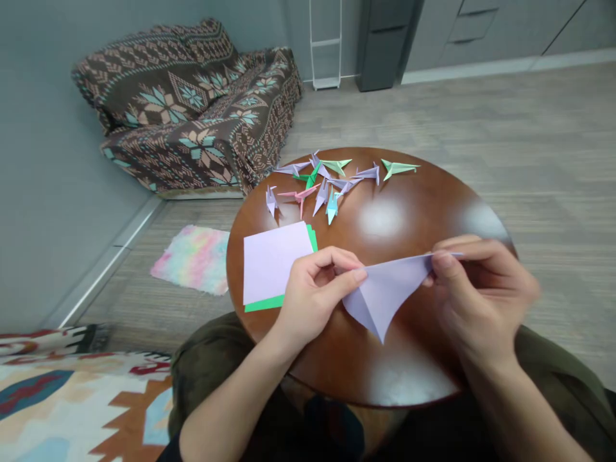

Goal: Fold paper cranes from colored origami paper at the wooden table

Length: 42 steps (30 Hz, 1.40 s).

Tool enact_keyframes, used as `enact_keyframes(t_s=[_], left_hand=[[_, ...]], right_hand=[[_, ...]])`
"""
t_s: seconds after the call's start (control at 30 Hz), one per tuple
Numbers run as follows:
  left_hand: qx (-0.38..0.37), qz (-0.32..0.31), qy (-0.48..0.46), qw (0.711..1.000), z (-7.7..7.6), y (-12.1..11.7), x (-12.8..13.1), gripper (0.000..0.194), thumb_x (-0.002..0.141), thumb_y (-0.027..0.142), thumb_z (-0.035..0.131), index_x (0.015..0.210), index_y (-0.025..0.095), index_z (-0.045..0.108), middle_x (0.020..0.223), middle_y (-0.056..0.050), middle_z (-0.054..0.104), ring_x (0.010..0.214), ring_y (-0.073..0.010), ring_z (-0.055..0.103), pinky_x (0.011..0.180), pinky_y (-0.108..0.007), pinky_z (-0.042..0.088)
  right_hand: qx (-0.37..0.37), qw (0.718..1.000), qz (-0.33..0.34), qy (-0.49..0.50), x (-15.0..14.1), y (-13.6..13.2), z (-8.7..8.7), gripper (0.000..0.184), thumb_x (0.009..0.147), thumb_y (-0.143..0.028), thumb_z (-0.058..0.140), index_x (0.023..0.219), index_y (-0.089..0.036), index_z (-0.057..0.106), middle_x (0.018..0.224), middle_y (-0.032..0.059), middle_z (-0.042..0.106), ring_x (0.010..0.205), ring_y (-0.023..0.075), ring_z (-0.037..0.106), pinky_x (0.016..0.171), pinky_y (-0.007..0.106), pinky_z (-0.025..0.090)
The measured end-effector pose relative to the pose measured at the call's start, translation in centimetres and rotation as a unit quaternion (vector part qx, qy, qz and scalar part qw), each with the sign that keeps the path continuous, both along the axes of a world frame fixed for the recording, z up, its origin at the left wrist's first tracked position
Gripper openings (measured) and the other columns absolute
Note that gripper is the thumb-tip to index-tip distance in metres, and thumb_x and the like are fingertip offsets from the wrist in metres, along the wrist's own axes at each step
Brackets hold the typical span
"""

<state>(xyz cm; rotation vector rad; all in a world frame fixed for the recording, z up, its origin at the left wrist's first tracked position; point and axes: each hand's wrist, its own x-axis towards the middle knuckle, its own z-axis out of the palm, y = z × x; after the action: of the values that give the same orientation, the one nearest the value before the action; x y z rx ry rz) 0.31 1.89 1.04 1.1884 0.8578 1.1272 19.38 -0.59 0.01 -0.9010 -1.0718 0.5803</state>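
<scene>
My left hand (315,298) and my right hand (481,298) pinch opposite corners of a folded lilac paper (385,289), holding it in the air above a round polished wooden table (414,218). The paper's lower point hangs toward the tabletop, and my right hand is motion-blurred. To the left of my left hand lies a square lilac paper sheet (276,263) on a green paper sheet (260,303). Several folded origami birds (317,189) in lilac, green, pink and pale blue lie at the table's far side, apart from both hands.
A brown patterned blanket over a low seat (187,109) stands beyond the table at the left. A pastel tie-dye fluffy mat (192,260) lies on the grey floor, and a patterned rug (72,398) lies at the lower left. Grey cabinets (385,38) stand at the back.
</scene>
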Motion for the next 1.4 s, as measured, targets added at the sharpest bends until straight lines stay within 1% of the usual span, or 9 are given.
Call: enact_keyframes(t_s=[0.1, 0.17, 0.27, 0.37, 0.67, 1.0, 1.13, 1.23, 1.4], left_hand=[[-0.013, -0.015, -0.002, 1.0, -0.1, 0.2, -0.3, 0.021, 0.08, 0.03, 0.086, 0.076, 0.016, 0.07, 0.088, -0.005, 0.073, 0.078, -0.015, 0.064, 0.071, -0.026, 0.05], [-0.002, -0.025, 0.027, 0.999, 0.2, 0.1, -0.4, 0.021, 0.083, 0.03, 0.083, 0.076, 0.016, 0.069, 0.087, -0.005, 0.072, 0.078, -0.0152, 0.064, 0.072, -0.026, 0.049], [0.032, -0.052, 0.102, 0.993, 1.0, -0.2, -0.3, 0.018, 0.087, 0.029, 0.078, 0.078, 0.016, 0.07, 0.084, -0.004, 0.07, 0.079, -0.0159, 0.063, 0.074, -0.027, 0.048], [0.036, -0.083, 0.146, 0.985, 1.5, -0.7, 0.2, 0.016, 0.088, 0.03, 0.077, 0.083, 0.016, 0.075, 0.084, -0.005, 0.072, 0.078, -0.0165, 0.062, 0.072, -0.028, 0.046], [-0.01, -0.099, 0.13, 0.986, 1.0, -0.7, 0.4, 0.023, 0.085, 0.036, 0.081, 0.08, 0.014, 0.076, 0.078, -0.005, 0.07, 0.073, -0.0164, 0.06, 0.067, -0.029, 0.043], [-0.012, -0.073, 0.128, 0.989, 0.6, -0.6, 0.4, 0.025, 0.083, 0.036, 0.084, 0.074, 0.015, 0.075, 0.076, -0.003, 0.067, 0.07, -0.0145, 0.059, 0.064, -0.027, 0.043], [-0.006, -0.05, 0.118, 0.992, 0.4, -0.6, 0.6, 0.014, 0.085, 0.031, 0.082, 0.086, 0.017, 0.082, 0.084, -0.005, 0.075, 0.077, -0.0163, 0.066, 0.07, -0.026, 0.049], [0.011, -0.026, 0.106, 0.994, 0.3, -0.7, 0.8, 0.013, 0.087, 0.029, 0.081, 0.095, 0.02, 0.085, 0.093, -0.006, 0.081, 0.086, -0.0183, 0.071, 0.076, -0.026, 0.052], [0.029, 0.004, 0.116, 0.993, 0.1, -0.9, 1.0, 0.013, 0.085, 0.028, 0.082, 0.095, 0.021, 0.087, 0.085, -0.006, 0.079, 0.076, -0.0176, 0.068, 0.067, -0.027, 0.05]], right_hand=[[0.009, 1.0, -0.011, -0.019, 0.1, 0.0, 0.1, 0.014, 0.089, -0.012, 0.077, 0.081, -0.023, 0.073, 0.076, -0.0002, 0.067, 0.061, 0.0141, 0.06, 0.051, 0.03, 0.045], [-0.002, 0.999, -0.006, -0.047, 0.2, 0.0, 0.2, 0.015, 0.09, -0.012, 0.077, 0.081, -0.023, 0.073, 0.075, 0.0, 0.068, 0.065, 0.015, 0.06, 0.056, 0.031, 0.045], [-0.03, 0.995, 0.033, -0.086, 0.2, -0.2, 0.5, 0.015, 0.089, -0.012, 0.077, 0.079, -0.023, 0.072, 0.075, 0.0006, 0.067, 0.07, 0.0163, 0.061, 0.06, 0.031, 0.045], [-0.049, 0.991, 0.081, -0.094, -0.2, -0.6, 0.8, 0.015, 0.088, -0.013, 0.079, 0.078, -0.023, 0.072, 0.074, 0.0008, 0.067, 0.068, 0.0158, 0.059, 0.057, 0.03, 0.043], [-0.092, 0.987, 0.105, -0.074, -0.4, -1.0, 1.0, 0.015, 0.087, -0.019, 0.081, 0.075, -0.021, 0.072, 0.073, 0.0012, 0.067, 0.065, 0.0148, 0.058, 0.054, 0.028, 0.041], [-0.132, 0.981, 0.124, -0.069, -0.2, -0.6, 0.8, 0.014, 0.087, -0.024, 0.082, 0.076, -0.022, 0.073, 0.073, 0.0008, 0.069, 0.06, 0.0135, 0.058, 0.051, 0.026, 0.043], [-0.132, 0.982, 0.114, -0.075, -0.1, -0.4, 0.7, 0.012, 0.086, -0.022, 0.082, 0.077, -0.022, 0.075, 0.073, 0.0007, 0.071, 0.06, 0.0132, 0.059, 0.052, 0.025, 0.045], [-0.13, 0.983, 0.108, -0.077, -0.2, -0.3, 0.6, 0.011, 0.086, -0.021, 0.082, 0.078, -0.022, 0.075, 0.074, 0.0002, 0.071, 0.06, 0.0124, 0.059, 0.053, 0.024, 0.046], [-0.139, 0.983, 0.099, -0.065, -0.4, -0.3, 0.7, 0.014, 0.084, -0.024, 0.085, 0.075, -0.021, 0.074, 0.072, 0.0012, 0.071, 0.059, 0.013, 0.058, 0.049, 0.024, 0.045]])
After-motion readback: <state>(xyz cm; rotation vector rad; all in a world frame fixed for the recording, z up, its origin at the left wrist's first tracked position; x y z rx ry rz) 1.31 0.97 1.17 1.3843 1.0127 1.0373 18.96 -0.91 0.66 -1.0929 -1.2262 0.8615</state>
